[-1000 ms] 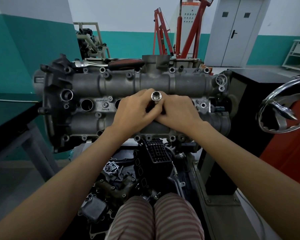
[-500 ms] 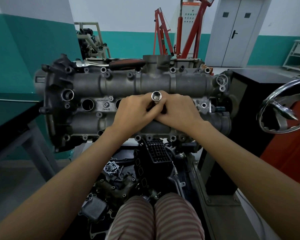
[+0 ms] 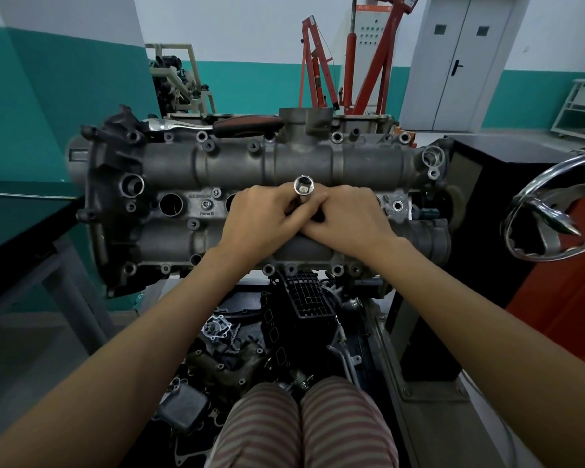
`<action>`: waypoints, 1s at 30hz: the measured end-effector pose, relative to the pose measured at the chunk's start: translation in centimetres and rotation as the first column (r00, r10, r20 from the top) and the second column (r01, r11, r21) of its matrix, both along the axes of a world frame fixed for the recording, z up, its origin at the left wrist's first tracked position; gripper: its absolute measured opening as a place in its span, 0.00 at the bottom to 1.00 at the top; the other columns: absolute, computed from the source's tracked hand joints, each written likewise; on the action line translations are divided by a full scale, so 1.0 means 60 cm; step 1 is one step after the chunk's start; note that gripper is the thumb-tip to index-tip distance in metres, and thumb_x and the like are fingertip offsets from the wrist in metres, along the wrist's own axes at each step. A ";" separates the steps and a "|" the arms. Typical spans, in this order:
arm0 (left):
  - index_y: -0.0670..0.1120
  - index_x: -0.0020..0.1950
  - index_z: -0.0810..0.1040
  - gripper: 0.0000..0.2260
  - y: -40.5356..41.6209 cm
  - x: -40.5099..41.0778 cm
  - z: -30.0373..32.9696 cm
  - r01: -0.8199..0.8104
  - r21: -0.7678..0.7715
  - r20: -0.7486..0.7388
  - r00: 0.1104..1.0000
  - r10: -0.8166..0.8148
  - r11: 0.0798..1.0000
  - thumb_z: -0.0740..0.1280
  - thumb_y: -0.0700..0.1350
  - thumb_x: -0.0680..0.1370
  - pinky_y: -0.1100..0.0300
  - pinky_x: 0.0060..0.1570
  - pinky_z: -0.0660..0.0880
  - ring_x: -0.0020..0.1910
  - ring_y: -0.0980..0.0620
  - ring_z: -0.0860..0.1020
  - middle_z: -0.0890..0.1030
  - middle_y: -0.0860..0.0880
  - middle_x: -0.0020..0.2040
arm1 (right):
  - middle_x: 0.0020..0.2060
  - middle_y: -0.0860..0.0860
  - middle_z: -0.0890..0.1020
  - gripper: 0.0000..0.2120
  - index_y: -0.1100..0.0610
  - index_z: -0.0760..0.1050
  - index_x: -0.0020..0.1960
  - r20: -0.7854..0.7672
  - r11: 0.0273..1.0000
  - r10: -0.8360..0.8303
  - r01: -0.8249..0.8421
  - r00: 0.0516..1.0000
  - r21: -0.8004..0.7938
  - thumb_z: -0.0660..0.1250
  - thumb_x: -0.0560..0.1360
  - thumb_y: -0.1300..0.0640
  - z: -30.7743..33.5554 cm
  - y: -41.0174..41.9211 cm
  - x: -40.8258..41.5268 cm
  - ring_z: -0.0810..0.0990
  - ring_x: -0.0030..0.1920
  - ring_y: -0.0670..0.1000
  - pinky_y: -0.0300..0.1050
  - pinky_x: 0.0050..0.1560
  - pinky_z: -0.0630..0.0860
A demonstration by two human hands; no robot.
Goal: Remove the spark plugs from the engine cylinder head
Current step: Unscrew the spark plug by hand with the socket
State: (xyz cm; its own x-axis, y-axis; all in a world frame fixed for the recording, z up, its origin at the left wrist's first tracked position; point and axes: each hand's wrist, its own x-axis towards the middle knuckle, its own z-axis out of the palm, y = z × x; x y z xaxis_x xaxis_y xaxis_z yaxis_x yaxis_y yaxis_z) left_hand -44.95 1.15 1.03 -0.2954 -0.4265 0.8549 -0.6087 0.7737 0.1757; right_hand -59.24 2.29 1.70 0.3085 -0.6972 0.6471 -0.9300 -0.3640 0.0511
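The grey cylinder head (image 3: 190,167) lies across the view on a stand. A chrome spark plug socket (image 3: 303,188) stands upright in a plug well near the middle, its square drive end facing up. My left hand (image 3: 262,219) and my right hand (image 3: 347,219) meet around the socket's shaft, fingers curled round it from both sides. Left of my hands, one open plug well (image 3: 170,204) shows fully and a second well (image 3: 231,201) is half hidden by my left hand. No spark plug is visible.
A ratchet with a red and black handle (image 3: 247,123) lies on the head's far edge. A chrome handwheel (image 3: 551,214) juts out at the right beside a black cabinet (image 3: 480,184). Loose engine parts (image 3: 237,346) fill the space below. A dark table (image 3: 21,224) stands at the left.
Both hands stay on the socket; my fingers have shifted slightly round its shaft. The socket stays in the same well.
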 end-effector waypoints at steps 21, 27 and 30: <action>0.45 0.34 0.68 0.16 0.001 0.000 -0.001 0.044 0.009 0.019 0.999 -0.044 0.999 0.60 0.54 0.75 0.59 0.27 0.64 0.26 0.52 0.68 0.67 0.56 0.28 | 0.35 0.55 0.81 0.18 0.59 0.76 0.42 -0.044 1.000 0.021 -0.021 0.999 -0.007 0.55 0.75 0.47 -0.003 -0.001 -0.004 0.79 0.37 0.59 0.45 0.33 0.60; 0.50 0.40 0.61 0.10 0.001 -0.001 -0.002 0.027 0.017 0.023 0.999 -0.027 0.999 0.60 0.51 0.76 0.63 0.25 0.58 0.26 0.55 0.65 0.62 0.60 0.26 | 0.38 0.53 0.81 0.19 0.60 0.71 0.53 -0.001 0.998 0.062 -0.062 0.998 -0.015 0.55 0.74 0.45 0.000 0.005 -0.001 0.79 0.36 0.56 0.43 0.31 0.61; 0.51 0.33 0.66 0.14 -0.003 0.001 -0.004 0.022 -0.007 -0.006 1.000 -0.022 1.000 0.65 0.50 0.76 0.66 0.26 0.55 0.24 0.55 0.64 0.63 0.59 0.23 | 0.37 0.53 0.82 0.21 0.57 0.75 0.51 -0.027 1.000 0.014 -0.015 1.000 -0.015 0.55 0.73 0.41 0.000 0.002 -0.002 0.80 0.39 0.55 0.43 0.32 0.63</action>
State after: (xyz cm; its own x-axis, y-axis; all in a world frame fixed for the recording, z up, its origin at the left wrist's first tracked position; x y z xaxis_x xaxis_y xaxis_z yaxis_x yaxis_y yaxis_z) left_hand -44.88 0.94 0.79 -0.2999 -0.4142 0.8594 -0.5904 0.7882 0.1738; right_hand -59.37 2.39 1.67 0.3360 -0.6828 0.6487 -0.9228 -0.3766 0.0816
